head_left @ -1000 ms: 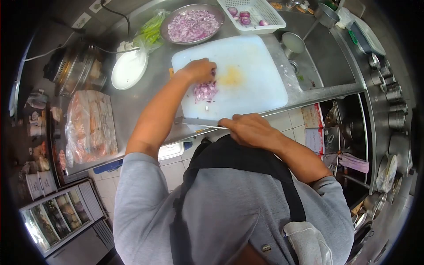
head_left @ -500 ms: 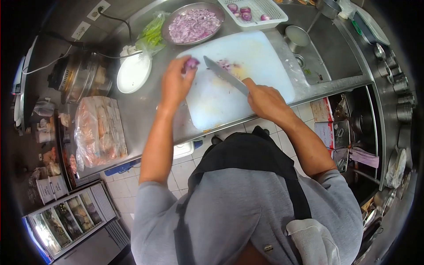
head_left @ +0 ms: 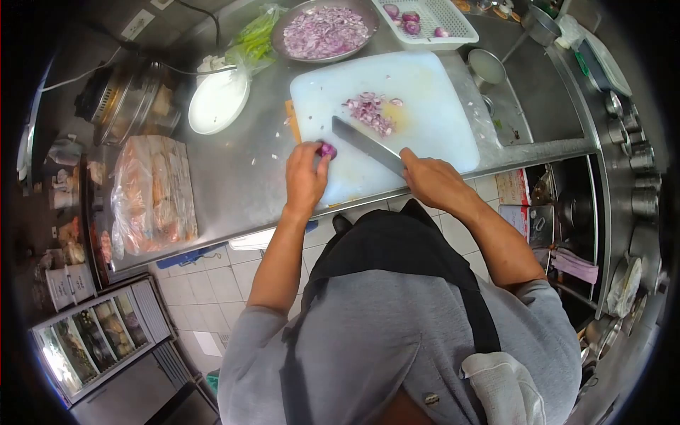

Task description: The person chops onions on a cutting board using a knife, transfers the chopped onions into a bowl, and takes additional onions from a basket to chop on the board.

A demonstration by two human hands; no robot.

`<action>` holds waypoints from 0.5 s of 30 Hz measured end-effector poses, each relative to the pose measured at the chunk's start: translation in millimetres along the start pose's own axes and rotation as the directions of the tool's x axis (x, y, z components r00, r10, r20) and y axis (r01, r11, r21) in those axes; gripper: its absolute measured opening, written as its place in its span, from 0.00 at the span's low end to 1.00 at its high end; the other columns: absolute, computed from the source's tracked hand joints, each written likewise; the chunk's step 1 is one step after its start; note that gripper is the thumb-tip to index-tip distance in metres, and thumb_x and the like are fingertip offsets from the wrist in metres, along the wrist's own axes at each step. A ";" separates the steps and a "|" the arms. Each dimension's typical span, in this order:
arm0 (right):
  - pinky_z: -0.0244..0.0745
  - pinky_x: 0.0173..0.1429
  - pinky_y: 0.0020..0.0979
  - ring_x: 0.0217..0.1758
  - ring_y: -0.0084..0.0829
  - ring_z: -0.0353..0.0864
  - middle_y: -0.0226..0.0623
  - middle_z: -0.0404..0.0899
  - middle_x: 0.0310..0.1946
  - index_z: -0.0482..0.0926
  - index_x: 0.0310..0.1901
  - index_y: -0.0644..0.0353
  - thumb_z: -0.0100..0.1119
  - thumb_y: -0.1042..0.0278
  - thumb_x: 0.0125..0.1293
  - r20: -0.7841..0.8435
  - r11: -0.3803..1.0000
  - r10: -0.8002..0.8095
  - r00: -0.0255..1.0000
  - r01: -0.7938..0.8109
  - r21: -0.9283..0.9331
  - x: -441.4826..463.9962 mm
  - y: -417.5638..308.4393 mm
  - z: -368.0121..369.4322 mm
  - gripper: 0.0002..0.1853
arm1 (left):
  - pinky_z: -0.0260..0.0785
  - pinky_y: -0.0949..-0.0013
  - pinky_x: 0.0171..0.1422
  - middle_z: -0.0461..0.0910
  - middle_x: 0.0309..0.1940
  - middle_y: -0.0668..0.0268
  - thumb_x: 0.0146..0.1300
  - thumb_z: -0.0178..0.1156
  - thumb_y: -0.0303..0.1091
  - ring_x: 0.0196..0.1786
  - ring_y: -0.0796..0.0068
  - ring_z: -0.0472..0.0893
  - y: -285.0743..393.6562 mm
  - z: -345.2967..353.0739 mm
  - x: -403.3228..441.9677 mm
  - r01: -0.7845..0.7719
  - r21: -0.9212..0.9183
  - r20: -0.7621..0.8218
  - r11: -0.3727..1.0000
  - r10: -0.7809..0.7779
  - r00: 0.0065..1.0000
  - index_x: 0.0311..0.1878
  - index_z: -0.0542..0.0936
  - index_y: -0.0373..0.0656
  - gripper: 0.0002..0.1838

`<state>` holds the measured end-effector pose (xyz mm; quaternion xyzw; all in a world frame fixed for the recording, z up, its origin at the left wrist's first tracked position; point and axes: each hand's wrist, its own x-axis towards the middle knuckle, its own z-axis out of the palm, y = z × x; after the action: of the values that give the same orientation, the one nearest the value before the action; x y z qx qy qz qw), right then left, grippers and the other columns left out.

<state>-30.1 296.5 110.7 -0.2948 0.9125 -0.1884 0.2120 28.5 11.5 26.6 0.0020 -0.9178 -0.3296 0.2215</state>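
A purple onion [head_left: 326,150] is pinched in the fingers of my left hand [head_left: 305,173], low over the left edge of the white cutting board [head_left: 319,92]. My right hand [head_left: 433,177] grips the handle of a kitchen knife [head_left: 368,145], its blade slanting up and left above the board. Just beyond the blade lies a small heap of chopped onion [head_left: 372,113]. Whether the held onion touches the board I cannot tell.
Behind the board stand a metal bowl of chopped onion [head_left: 327,32] and a white basket [head_left: 453,41] with several onions. A white plate [head_left: 216,105] and a bagged bundle [head_left: 156,195] sit left. The sink [head_left: 545,92] holds a pot [head_left: 486,69].
My left hand has come down and toward me with the onion, which was higher before. The knife blade has shifted slightly down, uncovering more of the chopped heap. The whole view has shifted a little.
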 end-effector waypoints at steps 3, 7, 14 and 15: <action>0.77 0.45 0.60 0.39 0.63 0.86 0.59 0.85 0.32 0.70 0.52 0.66 0.49 0.73 0.75 -0.024 0.998 -0.048 0.999 0.047 -0.035 -0.2 -3.4 -5.4 0.09 | 0.73 0.50 0.55 0.83 0.42 0.55 0.63 0.70 0.25 0.47 0.48 0.82 6.4 11.3 15.1 -0.028 -0.048 -0.061 0.998 0.025 0.998 0.46 0.83 0.40 0.10; 0.78 0.44 0.59 0.39 0.62 0.87 0.61 0.85 0.33 0.70 0.52 0.66 0.49 0.75 0.72 0.012 0.992 -0.062 0.998 0.063 -0.107 -1.0 -19.2 -20.0 0.10 | 0.74 0.51 0.50 0.82 0.39 0.55 0.63 0.69 0.24 0.45 0.47 0.82 5.5 10.9 27.8 -0.087 -0.027 -0.059 0.996 0.085 0.995 0.42 0.83 0.40 0.06; 0.79 0.43 0.58 0.39 0.63 0.87 0.61 0.85 0.32 0.69 0.52 0.67 0.48 0.78 0.70 0.055 0.992 -0.066 0.996 0.072 -0.106 -7.5 -29.9 -18.4 0.11 | 0.74 0.51 0.50 0.81 0.38 0.56 0.65 0.68 0.25 0.44 0.47 0.81 1.0 9.3 24.5 -0.098 -0.037 -0.032 0.994 0.097 0.995 0.41 0.83 0.40 0.04; 0.79 0.44 0.58 0.39 0.64 0.87 0.61 0.85 0.32 0.69 0.52 0.67 0.48 0.78 0.70 0.056 0.994 -0.053 0.997 0.058 -0.093 -4.3 -30.2 -13.6 0.11 | 0.74 0.51 0.50 0.81 0.38 0.56 0.65 0.67 0.25 0.44 0.47 0.81 -0.6 9.1 26.2 -0.105 -0.050 -0.045 0.993 0.103 0.994 0.41 0.83 0.40 0.04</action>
<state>-19.9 279.4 137.5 -0.3347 0.9059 -0.1429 0.2168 1.1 12.6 30.6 -0.0446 -0.9029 -0.3414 0.2575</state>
